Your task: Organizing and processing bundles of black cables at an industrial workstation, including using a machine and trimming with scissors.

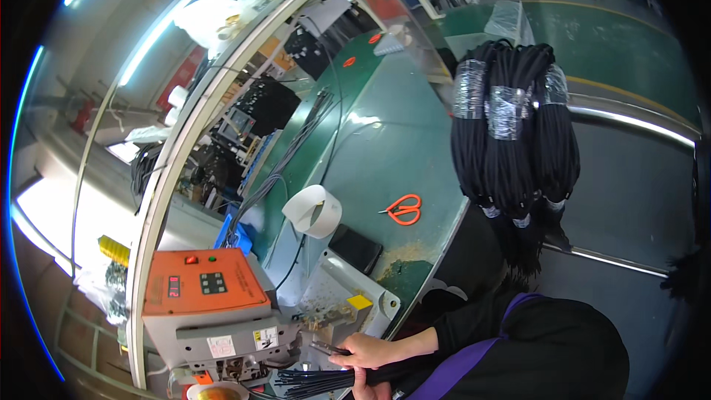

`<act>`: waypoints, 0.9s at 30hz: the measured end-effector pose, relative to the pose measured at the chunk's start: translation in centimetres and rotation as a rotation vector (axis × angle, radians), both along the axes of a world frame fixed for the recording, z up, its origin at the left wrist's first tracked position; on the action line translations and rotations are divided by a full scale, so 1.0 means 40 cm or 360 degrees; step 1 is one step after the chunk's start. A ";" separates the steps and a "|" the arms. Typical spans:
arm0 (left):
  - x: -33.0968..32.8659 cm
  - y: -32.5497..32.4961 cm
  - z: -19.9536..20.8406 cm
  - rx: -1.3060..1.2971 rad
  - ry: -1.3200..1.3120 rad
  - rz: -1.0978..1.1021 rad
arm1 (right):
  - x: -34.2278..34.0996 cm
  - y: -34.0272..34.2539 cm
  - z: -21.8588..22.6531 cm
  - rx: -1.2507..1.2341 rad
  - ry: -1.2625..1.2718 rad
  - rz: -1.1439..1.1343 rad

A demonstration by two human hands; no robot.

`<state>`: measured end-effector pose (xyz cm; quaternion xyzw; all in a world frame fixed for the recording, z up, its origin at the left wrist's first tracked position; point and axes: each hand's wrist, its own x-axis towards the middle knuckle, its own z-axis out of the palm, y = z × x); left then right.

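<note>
At the lower edge, my left hand point(372, 388) is closed around a bundle of thin black cables point(315, 383), whose loose ends point left toward the machine. Just above it, my right hand point(368, 351) pinches a short, dark, narrow piece point(327, 348); its exact kind is too small to tell. That piece points at the working head of a grey bench machine point(222, 344) with an orange control box point(204, 281) on top. Part of my left hand is cut off by the picture's edge.
Orange-handled scissors point(404, 210), a white ring-shaped roll point(312, 211) and a black flat object point(355, 249) lie on the green table point(392, 133). Long grey cables point(285, 155) run along its far side. Thick black cable bundles point(511, 126) hang at the right. A metal frame point(174, 155) rises at left.
</note>
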<state>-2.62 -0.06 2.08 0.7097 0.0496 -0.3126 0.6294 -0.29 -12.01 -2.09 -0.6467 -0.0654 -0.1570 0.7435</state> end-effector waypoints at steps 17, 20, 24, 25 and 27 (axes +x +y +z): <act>0.065 0.024 -0.082 -0.1330 0.0118 0.0112 | 0.016 -0.039 0.080 0.0774 0.0333 0.0072; 0.062 0.051 -0.088 -0.1393 -0.0008 -0.0055 | 0.015 -0.010 0.086 0.0755 0.0328 0.0037; 0.066 0.084 -0.094 -0.1515 -0.0154 -0.0217 | 0.009 0.017 0.102 0.0737 0.0351 0.0061; 0.068 0.093 -0.096 -0.1534 -0.0157 -0.0204 | 0.014 0.022 0.102 0.0732 0.0360 0.0056; 0.078 0.102 -0.096 -0.1578 -0.0172 -0.0187 | 0.027 0.024 0.106 0.0832 0.0364 0.0022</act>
